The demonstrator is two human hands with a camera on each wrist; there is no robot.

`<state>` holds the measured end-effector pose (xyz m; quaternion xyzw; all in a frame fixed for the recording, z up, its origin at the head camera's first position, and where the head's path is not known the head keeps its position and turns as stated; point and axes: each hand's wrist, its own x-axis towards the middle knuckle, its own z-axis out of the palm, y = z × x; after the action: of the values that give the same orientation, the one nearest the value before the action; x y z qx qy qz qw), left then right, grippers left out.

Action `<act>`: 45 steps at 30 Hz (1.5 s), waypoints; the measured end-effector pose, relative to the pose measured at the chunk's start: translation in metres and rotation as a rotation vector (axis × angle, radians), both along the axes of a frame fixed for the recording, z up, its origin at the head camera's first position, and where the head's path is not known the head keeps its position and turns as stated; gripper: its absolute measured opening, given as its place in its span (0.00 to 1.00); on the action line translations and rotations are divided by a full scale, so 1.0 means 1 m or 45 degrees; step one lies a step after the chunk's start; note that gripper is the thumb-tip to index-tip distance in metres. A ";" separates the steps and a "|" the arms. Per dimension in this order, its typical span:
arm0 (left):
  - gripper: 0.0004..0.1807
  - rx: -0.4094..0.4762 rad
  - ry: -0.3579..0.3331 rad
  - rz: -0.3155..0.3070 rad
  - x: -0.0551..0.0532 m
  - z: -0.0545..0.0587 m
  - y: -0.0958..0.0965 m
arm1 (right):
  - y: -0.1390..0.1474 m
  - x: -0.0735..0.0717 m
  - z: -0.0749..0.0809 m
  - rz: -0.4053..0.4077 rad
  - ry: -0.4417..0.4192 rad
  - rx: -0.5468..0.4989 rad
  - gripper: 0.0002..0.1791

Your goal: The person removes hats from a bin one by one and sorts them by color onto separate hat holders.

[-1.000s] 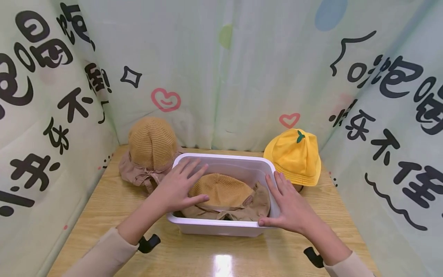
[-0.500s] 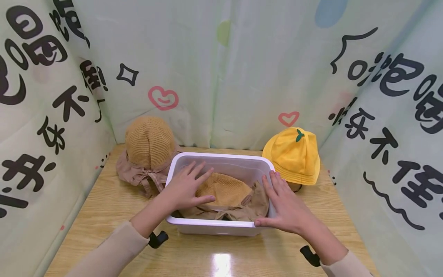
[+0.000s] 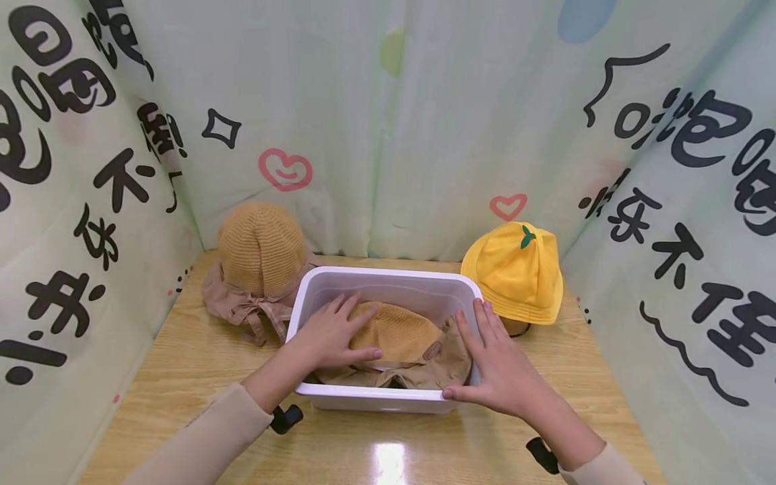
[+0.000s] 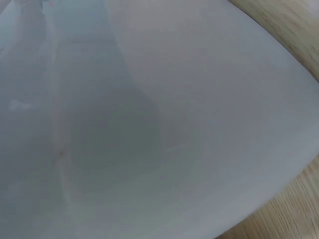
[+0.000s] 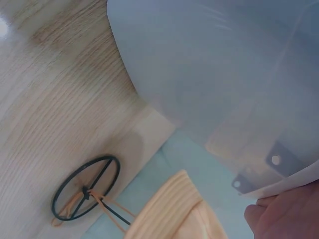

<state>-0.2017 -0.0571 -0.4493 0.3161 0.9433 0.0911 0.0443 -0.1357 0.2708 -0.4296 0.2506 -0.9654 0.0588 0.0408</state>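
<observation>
A white plastic bin stands mid-table. Inside lies a hat with a tan knitted crown and a brown cloth brim. My left hand reaches over the bin's left rim with fingers spread above the hat's left side; whether they touch it I cannot tell. Along the right rim rests my right hand, fingers straight, thumb on the front right corner. The left wrist view is filled by the bin's pale wall. In the right wrist view, fingers meet the bin's edge.
Behind the bin's left side, a similar tan knitted hat with a mauve brim and bow stands raised. At the back right, a yellow hat with a green sprout sits on a stand with a black wire base. Printed curtains enclose the wooden table.
My left hand has moved right and slightly down into the bin, nearer the hat. My right hand stays at the right rim, and the hats keep their places.
</observation>
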 end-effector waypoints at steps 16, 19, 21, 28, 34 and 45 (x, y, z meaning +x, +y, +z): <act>0.47 -0.064 -0.080 0.042 0.001 -0.004 0.001 | 0.000 0.000 -0.002 -0.016 -0.024 -0.022 0.69; 0.45 -0.098 -0.121 0.060 0.003 -0.001 0.001 | 0.001 0.002 -0.002 -0.018 -0.028 -0.033 0.69; 0.43 -0.117 -0.142 0.063 0.003 0.000 0.001 | 0.001 0.002 -0.002 -0.020 -0.026 -0.039 0.68; 0.39 -0.153 -0.057 0.043 0.001 -0.001 0.002 | 0.001 0.001 -0.002 -0.022 -0.020 -0.035 0.68; 0.32 -0.032 0.030 0.058 -0.002 -0.004 0.003 | 0.000 -0.001 -0.001 -0.035 -0.029 -0.037 0.70; 0.17 0.272 0.244 0.064 -0.003 -0.005 0.001 | 0.000 0.002 -0.004 -0.051 -0.052 -0.073 0.70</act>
<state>-0.2042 -0.0562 -0.4542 0.3026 0.9357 0.1615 -0.0820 -0.1339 0.2707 -0.4332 0.2287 -0.9688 0.0908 0.0294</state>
